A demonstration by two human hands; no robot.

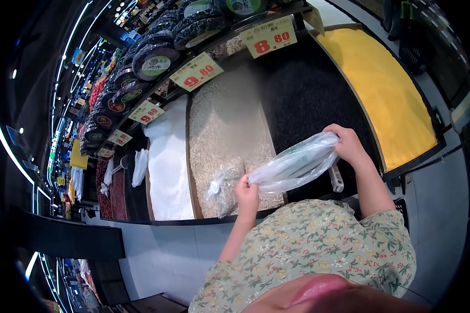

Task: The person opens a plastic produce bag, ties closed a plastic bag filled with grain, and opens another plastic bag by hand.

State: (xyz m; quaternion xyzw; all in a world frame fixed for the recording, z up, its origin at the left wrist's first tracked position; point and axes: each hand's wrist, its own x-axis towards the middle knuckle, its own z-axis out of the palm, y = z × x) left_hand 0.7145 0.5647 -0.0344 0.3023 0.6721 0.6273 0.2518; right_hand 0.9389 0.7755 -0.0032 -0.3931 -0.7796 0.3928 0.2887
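Observation:
A clear plastic bag [295,164] is stretched between my two hands, over the bin of black grain [310,94]. My left hand [246,197] grips one end of the bag, above the pale grain [209,120]. The other end is pinched in my right hand [345,143], at the right side of the black grain. Just left of my left hand, a knotted clear bag [227,190] filled with pale grain lies on the pale grain. A scoop handle [336,178] shows below the stretched bag, near my right hand; its other end is hidden.
Yellow grain [384,94] fills the bin at the right. White grain [169,167] lies to the left, with a white plastic bag [140,167] beside it. Price signs [197,71] and wrapped round packages [154,62] line the shelf behind. The bins have a dark front edge [193,221].

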